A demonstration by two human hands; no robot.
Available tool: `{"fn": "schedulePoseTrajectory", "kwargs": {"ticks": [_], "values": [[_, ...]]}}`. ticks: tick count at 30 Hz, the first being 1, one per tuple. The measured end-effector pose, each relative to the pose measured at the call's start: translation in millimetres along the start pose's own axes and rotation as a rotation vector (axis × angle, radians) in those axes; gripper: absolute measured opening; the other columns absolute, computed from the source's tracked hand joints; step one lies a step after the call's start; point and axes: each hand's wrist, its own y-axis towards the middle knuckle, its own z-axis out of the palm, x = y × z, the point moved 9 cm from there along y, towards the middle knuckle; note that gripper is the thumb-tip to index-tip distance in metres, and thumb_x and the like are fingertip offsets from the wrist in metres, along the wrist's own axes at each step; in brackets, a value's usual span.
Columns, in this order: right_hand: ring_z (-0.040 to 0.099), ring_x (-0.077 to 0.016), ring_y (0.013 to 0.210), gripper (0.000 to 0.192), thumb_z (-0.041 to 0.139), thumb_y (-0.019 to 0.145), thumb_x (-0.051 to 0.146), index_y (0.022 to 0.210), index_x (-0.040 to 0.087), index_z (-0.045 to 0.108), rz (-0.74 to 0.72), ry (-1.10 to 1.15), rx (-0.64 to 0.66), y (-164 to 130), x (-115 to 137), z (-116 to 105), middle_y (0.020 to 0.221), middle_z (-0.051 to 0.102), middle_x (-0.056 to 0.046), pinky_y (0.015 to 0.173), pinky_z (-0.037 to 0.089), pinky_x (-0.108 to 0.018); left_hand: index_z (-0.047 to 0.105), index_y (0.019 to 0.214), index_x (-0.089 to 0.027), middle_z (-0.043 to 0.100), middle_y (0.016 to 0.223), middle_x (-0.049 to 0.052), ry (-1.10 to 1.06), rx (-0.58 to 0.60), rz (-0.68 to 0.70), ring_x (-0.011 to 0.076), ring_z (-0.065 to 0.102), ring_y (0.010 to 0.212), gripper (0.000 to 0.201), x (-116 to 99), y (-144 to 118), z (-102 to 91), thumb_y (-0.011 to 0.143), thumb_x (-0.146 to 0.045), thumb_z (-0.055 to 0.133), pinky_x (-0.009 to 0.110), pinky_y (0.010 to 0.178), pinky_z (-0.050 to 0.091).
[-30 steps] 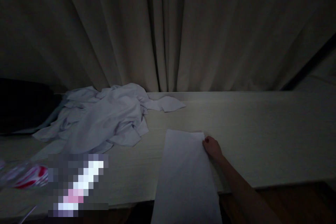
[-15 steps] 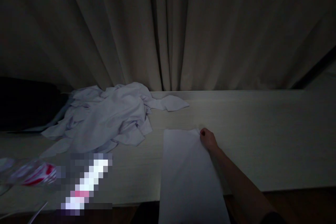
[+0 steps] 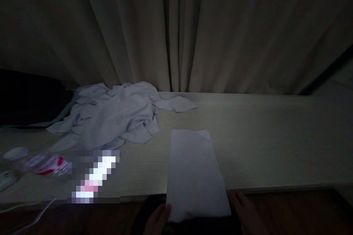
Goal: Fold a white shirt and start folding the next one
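Observation:
A white cloth [image 3: 194,172], lying flat as a long rectangle, reaches from the table over its front edge towards my lap. At its lower left corner, my left hand [image 3: 157,221] has thumb and fingers closed on the edge. My right hand [image 3: 245,207] is against the lower right side, its visible fingers stretched out along the cloth; the dim light hides their exact contact. A crumpled heap of white fabric [image 3: 118,114] lies further back on the left, one narrow end pointing right.
The pale table [image 3: 264,143] runs up to long grey-brown curtains [image 3: 234,33]. A black object [image 3: 27,97] sits at the far left. Nearer are a clear bottle with a red label [image 3: 52,165], a blurred-out bright patch [image 3: 95,176] and a thin pale cable [image 3: 41,214].
My right hand has let go of the cloth's far right corner and drawn back to its near right side. My left hand has come into view at the near left corner. The cloth's near end now shows.

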Motion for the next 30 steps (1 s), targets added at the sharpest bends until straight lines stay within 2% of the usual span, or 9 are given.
{"fn": "schedulePoseTrajectory", "kwargs": {"ticks": [3, 7, 11, 18, 22, 26, 30], "values": [[0.061, -0.0231, 0.101, 0.055, 0.035, 0.078, 0.065, 0.095, 0.023, 0.066, 0.062, 0.043, 0.089, -17.7, -15.1, 15.3, 0.105, 0.068, -0.009, 0.086, 0.044, -0.031, 0.051, 0.109, -0.017, 0.066, 0.082, 0.006, 0.018, 0.032, -0.056, 0.0166, 0.062, 0.058, 0.072, 7.6, 0.3, 7.6, 0.062, -0.071, 0.055, 0.024, 0.044, 0.046], [0.062, -0.0229, 0.099, 0.062, 0.03, 0.08, 0.066, 0.097, 0.018, 0.065, 0.032, 0.037, 0.102, -15.0, -4.8, 25.2, 0.104, 0.068, -0.01, 0.087, 0.044, -0.031, 0.053, 0.102, -0.016, 0.065, 0.088, 0.007, -0.006, 0.061, 0.009, 0.0135, 0.062, 0.056, 0.07, 5.0, 5.0, 10.2, 0.059, -0.071, 0.058, 0.022, 0.044, 0.044], [0.062, -0.0242, 0.095, 0.056, 0.035, 0.08, 0.064, 0.096, 0.018, 0.063, 0.008, -0.055, 0.019, -12.2, 0.7, 29.0, 0.1, 0.069, -0.011, 0.082, 0.045, -0.032, 0.054, 0.102, -0.017, 0.065, 0.083, 0.005, -0.047, 0.085, 0.032, 0.0113, 0.061, 0.054, 0.064, 5.7, 9.0, 8.5, 0.062, -0.066, 0.061, 0.02, 0.044, 0.043], [0.062, -0.0219, 0.074, 0.041, 0.036, 0.08, 0.06, 0.076, 0.024, 0.056, -0.074, -0.078, -0.112, -15.2, -9.3, 31.5, 0.078, 0.067, -0.005, 0.067, 0.045, -0.03, 0.056, 0.093, -0.016, 0.064, 0.07, 0.002, 0.019, 0.069, 0.107, 0.0124, 0.06, 0.05, 0.064, -3.3, 13.6, 5.2, 0.058, -0.07, 0.061, 0.02, 0.042, 0.042], [0.062, -0.0219, 0.073, 0.041, 0.034, 0.081, 0.059, 0.082, 0.024, 0.056, -0.091, -0.073, -0.129, -18.4, -12.5, 32.0, 0.078, 0.067, -0.005, 0.067, 0.044, -0.031, 0.056, 0.093, -0.016, 0.065, 0.072, 0.004, 0.048, 0.082, 0.164, 0.0132, 0.06, 0.047, 0.069, -5.4, 14.5, 6.9, 0.056, -0.073, 0.059, 0.022, 0.04, 0.043], [0.063, -0.0223, 0.075, 0.044, 0.033, 0.083, 0.059, 0.087, 0.024, 0.058, -0.082, -0.113, -0.155, -19.6, -13.5, 27.8, 0.081, 0.068, -0.006, 0.068, 0.044, -0.031, 0.056, 0.096, -0.015, 0.066, 0.072, 0.005, 0.07, 0.092, 0.154, 0.0146, 0.061, 0.049, 0.072, 0.8, 12.9, 4.7, 0.056, -0.075, 0.057, 0.023, 0.04, 0.045], [0.064, -0.0219, 0.079, 0.046, 0.03, 0.085, 0.057, 0.092, 0.022, 0.058, -0.081, -0.213, -0.136, -19.9, -11.8, 25.9, 0.084, 0.068, -0.007, 0.069, 0.043, -0.029, 0.056, 0.086, -0.014, 0.062, 0.066, 0.003, 0.184, 0.145, 0.101, 0.0135, 0.059, 0.048, 0.07, 7.6, 12.2, 5.5, 0.057, -0.078, 0.052, 0.023, 0.039, 0.043]]}}
